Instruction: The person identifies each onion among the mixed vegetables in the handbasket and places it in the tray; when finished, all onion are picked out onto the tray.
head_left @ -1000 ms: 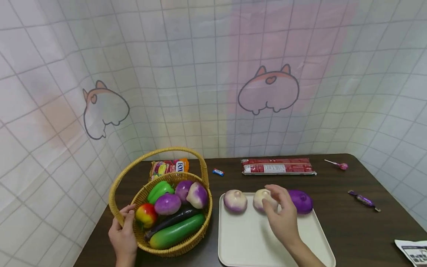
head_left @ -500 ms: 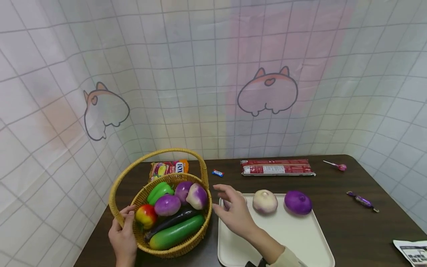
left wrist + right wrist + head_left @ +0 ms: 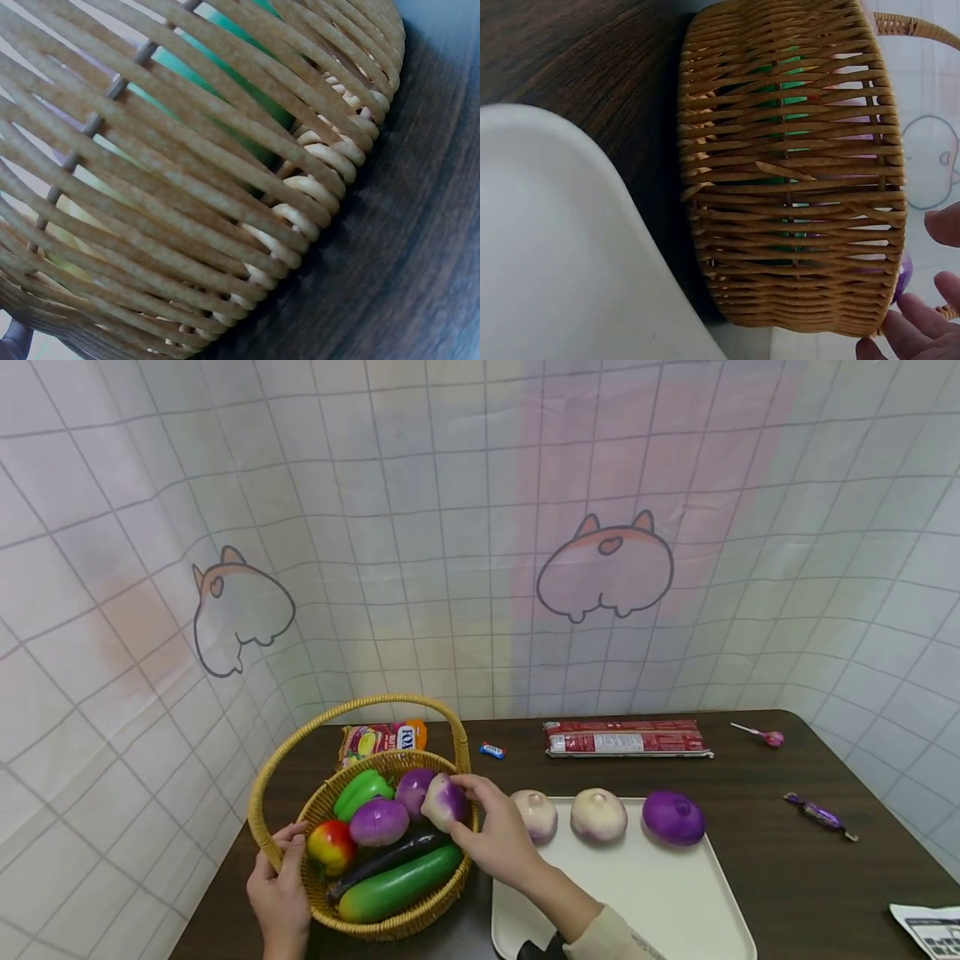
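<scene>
My left hand (image 3: 279, 881) grips the left rim of a wicker basket (image 3: 416, 925), thumb near the handle base. In the basket lie a green bell pepper (image 3: 362, 792), a red-and-yellow fruit (image 3: 332, 846), two purple bulbs, a dark eggplant (image 3: 390, 862), a green cucumber (image 3: 401, 883) and a purple-and-white turnip (image 3: 441, 804). My right hand (image 3: 504, 835) reaches over the basket's right rim and pinches that turnip between thumb and fingers. In the right wrist view, fingertips (image 3: 909, 330) show at the rim; the basket wall hides most of the contents.
A cream tray (image 3: 622, 893) right of the basket bears two pale turnips (image 3: 598, 816) and a purple bulb (image 3: 673, 818) along its far edge. Behind lie a candy bag (image 3: 378, 739), a small blue wrapped candy (image 3: 492, 750) and a long red packet (image 3: 628, 739). A lollipop (image 3: 771, 738) and purple candy (image 3: 820, 815) lie right.
My right hand has moved left from over the tray to the basket and taken hold of the purple-and-white turnip there. The left hand has stayed on the basket rim.
</scene>
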Motion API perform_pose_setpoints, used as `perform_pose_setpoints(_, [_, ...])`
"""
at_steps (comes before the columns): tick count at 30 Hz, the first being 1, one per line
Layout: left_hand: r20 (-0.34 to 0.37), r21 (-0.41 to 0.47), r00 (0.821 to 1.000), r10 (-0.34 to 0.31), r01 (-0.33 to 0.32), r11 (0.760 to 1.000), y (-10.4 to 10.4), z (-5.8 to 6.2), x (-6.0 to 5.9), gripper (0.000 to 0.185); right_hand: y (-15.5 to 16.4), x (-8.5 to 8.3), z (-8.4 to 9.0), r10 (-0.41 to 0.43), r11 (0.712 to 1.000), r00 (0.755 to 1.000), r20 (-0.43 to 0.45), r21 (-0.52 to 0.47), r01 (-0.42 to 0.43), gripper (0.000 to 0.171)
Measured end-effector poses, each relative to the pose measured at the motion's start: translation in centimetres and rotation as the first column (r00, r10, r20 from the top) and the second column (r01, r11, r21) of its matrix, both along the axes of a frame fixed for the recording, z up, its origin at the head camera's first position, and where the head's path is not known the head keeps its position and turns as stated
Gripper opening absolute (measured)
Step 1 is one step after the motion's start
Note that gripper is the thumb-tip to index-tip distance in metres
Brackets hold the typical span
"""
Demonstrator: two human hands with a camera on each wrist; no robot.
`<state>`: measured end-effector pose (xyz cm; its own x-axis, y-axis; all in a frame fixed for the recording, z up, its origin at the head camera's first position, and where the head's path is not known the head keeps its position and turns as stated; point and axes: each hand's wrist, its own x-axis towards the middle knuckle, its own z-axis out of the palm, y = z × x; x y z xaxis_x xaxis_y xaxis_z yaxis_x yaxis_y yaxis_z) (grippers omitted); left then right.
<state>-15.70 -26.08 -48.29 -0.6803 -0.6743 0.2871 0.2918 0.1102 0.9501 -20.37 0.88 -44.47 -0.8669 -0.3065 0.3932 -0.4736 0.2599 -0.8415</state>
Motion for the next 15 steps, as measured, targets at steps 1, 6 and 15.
perform_pose_setpoints(1, [-0.002, 0.003, 1.000, -0.001, 0.001, 1.000, 0.0, 0.0, 0.0, 0.032, -0.1, -0.1, 0.0, -0.002, 1.000, 1.000, -0.001, 0.016, 0.002, 0.053])
perform_pose_setpoints(6, [0.000, 0.003, 1.000, 0.002, -0.002, 1.000, 0.1, 0.1, 0.0, 0.032, -0.7, -0.5, 0.1, -0.003, 0.990, 1.000, -0.013, 0.142, 0.005, 0.061])
perform_pose_setpoints(15, [0.009, 0.008, 1.000, -0.003, 0.003, 1.000, 0.0, 0.1, 0.1, 0.032, -1.2, -1.1, 0.0, 0.002, 0.977, 1.000, 0.019, 0.213, -0.006, 0.066])
